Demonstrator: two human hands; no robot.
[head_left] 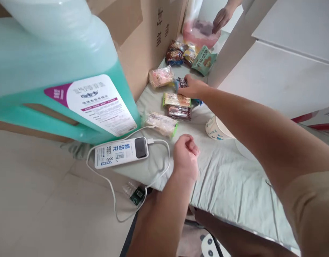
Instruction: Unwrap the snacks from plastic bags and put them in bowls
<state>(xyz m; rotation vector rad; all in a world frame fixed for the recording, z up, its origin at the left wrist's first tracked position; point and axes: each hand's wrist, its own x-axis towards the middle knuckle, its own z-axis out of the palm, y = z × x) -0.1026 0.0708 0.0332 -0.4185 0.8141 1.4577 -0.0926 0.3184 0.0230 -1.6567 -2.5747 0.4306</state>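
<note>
My right hand (193, 87) reaches across the cloth with its fingers closed on a small dark snack packet (182, 82). Just below lie a yellow-green snack packet (177, 99) and a dark red-brown one (179, 112). A pink-and-white packet (161, 76) is to the left of that hand. My left hand (186, 153) is curled loosely above the cloth, with no object showing in it. Close to its upper left is a clear packet with a green edge (160, 124). A white paper cup (218, 128) stands partly behind my right forearm.
A large jug of green liquid (121, 92) stands at left by a cardboard box (143, 43). A white power bank (121, 152) trails a looping cable. Farther back are a green pouch (204, 60), brown packets (174, 57) and another hand (222, 19), perhaps reflected. White drawers (282, 78) stand at right.
</note>
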